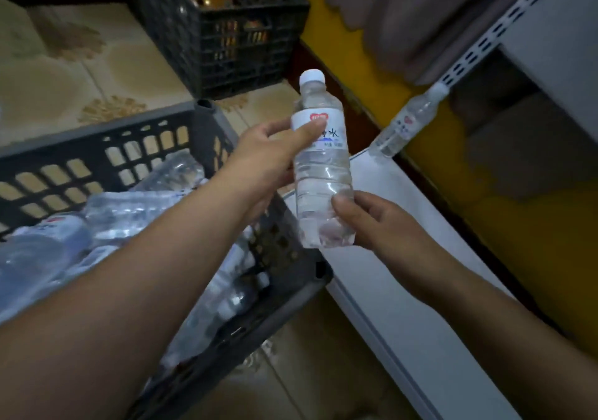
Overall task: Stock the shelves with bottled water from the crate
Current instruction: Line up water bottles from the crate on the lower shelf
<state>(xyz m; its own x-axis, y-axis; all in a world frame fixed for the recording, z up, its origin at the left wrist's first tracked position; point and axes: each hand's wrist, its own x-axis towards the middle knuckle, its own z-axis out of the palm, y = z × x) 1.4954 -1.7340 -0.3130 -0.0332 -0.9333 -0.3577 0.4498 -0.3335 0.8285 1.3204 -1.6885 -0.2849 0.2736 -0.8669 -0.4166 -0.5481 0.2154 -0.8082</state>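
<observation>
A clear water bottle (322,167) with a white cap and a white label is held upright above the white bottom shelf (404,258). My left hand (271,157) grips it at the label, thumb across the front. My right hand (375,222) holds its lower part, thumb on the front. A second water bottle (404,125) stands on the shelf's far end, near the yellow back panel. The grey crate (181,122) on the left holds several more bottles in clear wrap (106,222).
A second dark crate (226,47) with orange-capped bottles stands on the patterned tile floor behind. A white slotted shelf upright (492,38) and an upper shelf are at the top right. A yellow back panel (517,225) runs behind the shelf.
</observation>
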